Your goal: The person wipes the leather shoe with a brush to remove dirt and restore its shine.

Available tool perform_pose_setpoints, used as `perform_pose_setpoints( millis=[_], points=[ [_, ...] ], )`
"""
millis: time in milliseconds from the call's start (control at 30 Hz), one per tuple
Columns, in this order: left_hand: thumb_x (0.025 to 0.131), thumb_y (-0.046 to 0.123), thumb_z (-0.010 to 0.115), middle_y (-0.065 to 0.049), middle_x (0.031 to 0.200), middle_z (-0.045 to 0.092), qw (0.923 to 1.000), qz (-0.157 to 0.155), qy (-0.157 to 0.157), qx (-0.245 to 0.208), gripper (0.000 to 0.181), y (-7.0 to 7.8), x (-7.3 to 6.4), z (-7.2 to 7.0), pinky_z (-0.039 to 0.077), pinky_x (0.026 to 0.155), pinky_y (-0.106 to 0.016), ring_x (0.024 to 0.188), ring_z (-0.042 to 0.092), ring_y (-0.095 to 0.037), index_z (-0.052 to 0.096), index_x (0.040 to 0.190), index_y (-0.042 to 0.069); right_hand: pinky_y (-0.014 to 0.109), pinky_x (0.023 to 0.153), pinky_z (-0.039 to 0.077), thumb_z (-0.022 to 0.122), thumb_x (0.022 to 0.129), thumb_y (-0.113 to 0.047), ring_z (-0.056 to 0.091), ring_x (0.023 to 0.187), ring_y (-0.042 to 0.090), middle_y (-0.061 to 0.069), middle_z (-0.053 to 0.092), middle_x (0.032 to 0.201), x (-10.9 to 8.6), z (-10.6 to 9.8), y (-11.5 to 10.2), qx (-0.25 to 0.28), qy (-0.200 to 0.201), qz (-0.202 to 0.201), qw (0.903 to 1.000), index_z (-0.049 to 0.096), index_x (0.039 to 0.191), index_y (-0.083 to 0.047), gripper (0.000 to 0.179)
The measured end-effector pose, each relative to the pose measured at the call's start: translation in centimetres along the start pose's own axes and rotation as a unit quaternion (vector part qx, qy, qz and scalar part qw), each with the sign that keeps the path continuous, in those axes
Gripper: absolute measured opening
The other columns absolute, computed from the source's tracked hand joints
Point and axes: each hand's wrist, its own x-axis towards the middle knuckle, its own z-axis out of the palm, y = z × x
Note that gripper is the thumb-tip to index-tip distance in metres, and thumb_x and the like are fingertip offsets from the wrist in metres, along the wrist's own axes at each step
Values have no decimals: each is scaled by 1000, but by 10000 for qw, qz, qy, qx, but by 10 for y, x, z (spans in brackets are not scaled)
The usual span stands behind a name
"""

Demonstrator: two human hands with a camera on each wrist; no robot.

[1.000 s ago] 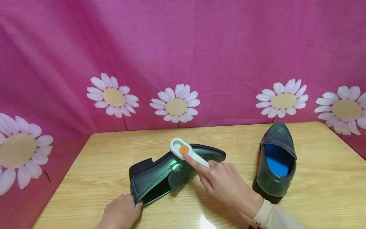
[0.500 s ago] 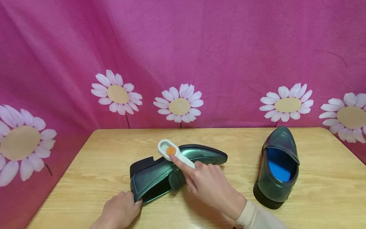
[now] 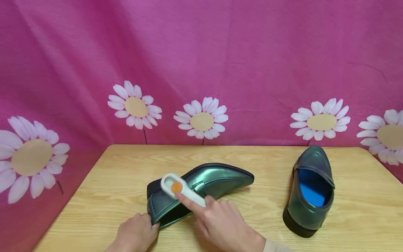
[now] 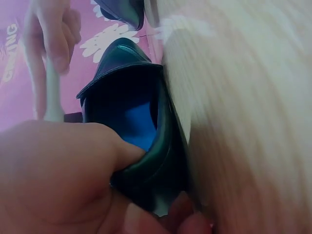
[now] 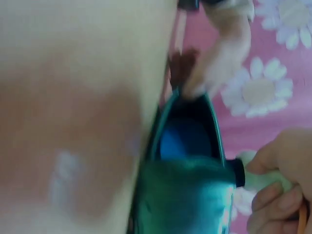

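A shiny dark-green loafer [image 3: 220,178] lies on its side in the head view, toe pointing right and black sole turned to the far side. My left hand [image 3: 136,231] grips its heel end; in the left wrist view the thumb [image 4: 124,151] hooks inside the opening, over the blue insole. My right hand [image 3: 221,222] holds a white oval-headed tool [image 3: 193,197], its index finger on the orange round button [image 3: 176,187]. The tool's head overlaps the loafer near the black heel, its underside hidden. In the right wrist view, fingers [image 5: 273,200] curl round the pale handle.
A matching loafer [image 3: 315,162] stands upright at the right of the wooden table [image 3: 126,164], toe away, blue insole showing. A pink cloth [image 3: 252,63] with white daisies hangs behind the table's far edge.
My right hand has slid the white tool left along the loafer's sole-side edge, from its middle to near the heel. My left hand keeps its grip. The head view has shifted slightly.
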Motion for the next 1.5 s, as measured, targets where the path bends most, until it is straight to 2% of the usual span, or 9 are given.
perform_pose_setpoints(
  millis=[167, 333, 467, 600, 733, 867, 1000, 1267, 1500],
  points=[
    [91, 28, 60, -10, 74, 55, 9995, 195, 233, 28, 34, 3, 4, -3, 45, 61, -40, 65, 51, -23, 63, 90, -6, 25, 39, 28, 70, 83, -18, 35, 44, 12, 0, 42, 57, 2, -7, 16, -484, 649, 428, 9958, 51, 140, -32, 62],
    [90, 28, 60, -9, 72, 54, 9995, 131, 275, 117, 33, 2, 2, -2, 45, 60, -40, 63, 50, -23, 62, 86, -5, 22, 43, 32, 64, 90, -20, 36, 47, 7, -6, 40, 59, -3, -11, 4, 681, -536, 71, 9962, 43, 144, -36, 60],
    [90, 27, 61, -9, 69, 50, 9993, 80, 340, 147, 31, 0, -1, 2, 43, 58, -39, 60, 49, -23, 61, 82, -3, 20, 43, 32, 63, 92, -21, 35, 47, 6, -5, 43, 62, -4, -12, -8, 978, -1138, 52, 9887, 38, 145, -41, 62],
    [90, 27, 61, -10, 72, 53, 9996, 29, 229, 143, 32, 0, 0, 1, 45, 61, -41, 64, 50, -23, 63, 86, -5, 23, 40, 28, 68, 86, -21, 33, 44, 9, 0, 46, 61, -2, -10, 0, 59, -204, 229, 9995, 44, 143, -37, 64],
    [90, 27, 60, -10, 74, 56, 9994, 185, 281, 103, 33, 3, 2, -1, 47, 61, -42, 65, 52, -23, 63, 88, -5, 25, 39, 26, 72, 80, -18, 34, 44, 11, 0, 43, 57, -4, -9, 10, -469, 509, 420, 9967, 51, 139, -33, 64],
    [91, 27, 60, -10, 71, 55, 9996, 149, 252, 51, 32, 4, 1, -1, 44, 58, -39, 62, 50, -22, 62, 85, -4, 22, 41, 29, 68, 86, -19, 35, 45, 7, -2, 45, 60, -7, -6, 4, 226, -33, -8, 9997, 46, 142, -34, 63],
    [91, 25, 60, -9, 67, 50, 9999, -15, 116, 10, 29, 1, -2, 0, 40, 56, -36, 59, 48, -22, 59, 76, 0, 17, 41, 28, 64, 90, -17, 32, 46, 2, -8, 40, 58, -6, -3, -6, 1019, -691, -612, 9905, 40, 145, -35, 63],
    [91, 28, 60, -9, 71, 53, 9998, 58, 202, 61, 35, 0, -1, -2, 44, 59, -38, 63, 50, -22, 62, 88, -6, 20, 39, 24, 68, 84, -19, 34, 46, 8, -2, 44, 60, 0, -3, 6, 57, 131, 13, 9999, 46, 142, -37, 64],
    [86, 24, 63, -4, 64, 52, 9964, 394, 735, -121, 22, -3, -10, 2, 44, 54, -39, 58, 52, -20, 57, 72, 8, 16, 40, 26, 66, 88, -19, 31, 48, 2, -7, 38, 61, -8, 5, -13, 1015, -899, -915, 9865, 38, 146, -38, 67]
  ],
)
